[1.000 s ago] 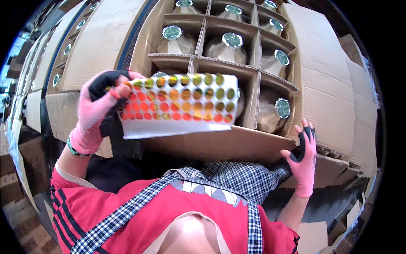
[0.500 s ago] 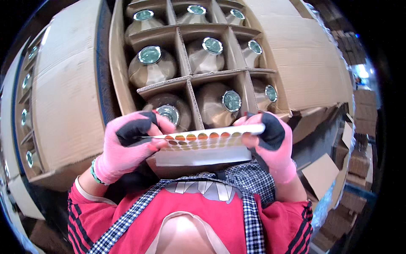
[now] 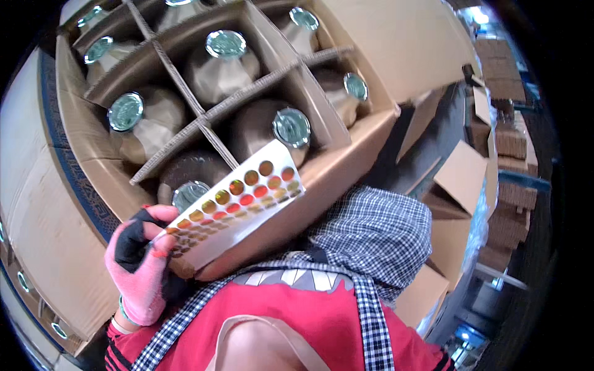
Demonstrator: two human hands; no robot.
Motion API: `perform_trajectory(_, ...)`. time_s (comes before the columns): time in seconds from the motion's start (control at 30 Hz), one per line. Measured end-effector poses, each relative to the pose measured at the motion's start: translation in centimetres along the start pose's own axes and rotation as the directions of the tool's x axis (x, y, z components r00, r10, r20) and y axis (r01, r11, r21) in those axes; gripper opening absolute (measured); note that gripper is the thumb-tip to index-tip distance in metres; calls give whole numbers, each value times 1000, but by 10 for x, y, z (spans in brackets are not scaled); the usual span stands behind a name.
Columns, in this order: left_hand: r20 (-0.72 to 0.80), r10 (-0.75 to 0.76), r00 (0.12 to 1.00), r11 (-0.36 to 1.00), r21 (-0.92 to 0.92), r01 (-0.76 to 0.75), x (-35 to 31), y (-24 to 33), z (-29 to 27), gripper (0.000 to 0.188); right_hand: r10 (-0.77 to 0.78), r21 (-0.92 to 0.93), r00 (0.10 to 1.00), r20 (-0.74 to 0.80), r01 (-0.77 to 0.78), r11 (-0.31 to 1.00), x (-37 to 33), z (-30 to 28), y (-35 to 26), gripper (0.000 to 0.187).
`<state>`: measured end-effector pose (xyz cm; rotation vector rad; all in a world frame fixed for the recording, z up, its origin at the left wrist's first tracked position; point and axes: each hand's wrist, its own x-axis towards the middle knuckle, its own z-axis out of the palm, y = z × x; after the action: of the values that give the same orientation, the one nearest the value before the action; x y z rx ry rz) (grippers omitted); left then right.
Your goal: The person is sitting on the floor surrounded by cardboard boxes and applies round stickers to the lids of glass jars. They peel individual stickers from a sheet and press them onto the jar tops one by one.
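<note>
My left hand point(image 3: 139, 266), in a pink glove with black patches and bare fingertips, pinches one end of a white sheet of round stickers point(image 3: 229, 210). Rows of shiny gold and orange dots cover the sheet, which slants up to the right over the near side of an open cardboard box point(image 3: 346, 164). In the box, cardboard dividers point(image 3: 201, 117) separate several round-bellied glass vessels with green-tinted mouths. The sheet's left end lies close to one vessel point(image 3: 190, 193), and its upper right corner partly covers another point(image 3: 292, 127). My right hand is out of view.
At the left stands another cardboard box point(image 3: 68, 229), with more glass mouths below it. Open box flaps point(image 3: 461, 176) stick out at the right. Stacks of brown cardboard point(image 3: 510, 142) stand beyond them. A checked apron point(image 3: 377, 229) bulges beside the box.
My right hand has let go of the sheet and left the view. My left hand has moved down and left, and the sheet now tilts with its dots facing up. The view has turned.
</note>
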<state>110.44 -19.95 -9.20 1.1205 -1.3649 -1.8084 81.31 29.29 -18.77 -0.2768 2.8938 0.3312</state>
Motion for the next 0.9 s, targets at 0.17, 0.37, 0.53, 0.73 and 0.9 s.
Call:
perform_trajectory(0.17, -34, 19, 999, 999, -41, -21, 4, -10, 1, 14, -108, 12, 993, -47, 109, 994, 32, -5, -60, 29)
perform_trajectory(0.37, -24, 33, 999, 998, -59, -34, 13, -18, -7, 14, -112, -15, 993, -48, 111, 994, 38, -6, -55, 31)
perform_trajectory(0.53, 19, 50, 999, 998, 31, -51, 3, 2, 13, 18, -89, 22, 995, -49, 90, 996, 19, -6, -24, 33)
perform_trajectory(0.73, 95, 176, 980, 984, -46, -172, -17, 0, 35, 14, -107, 509, 966, -236, 217, 833, 40, -63, -3, 34)
perform_trajectory(0.9, 132, 322, 938, 947, -44, -319, -9, 1, 13, 11, -361, 751, 753, -550, 635, 181, 56, -216, -217, 30)
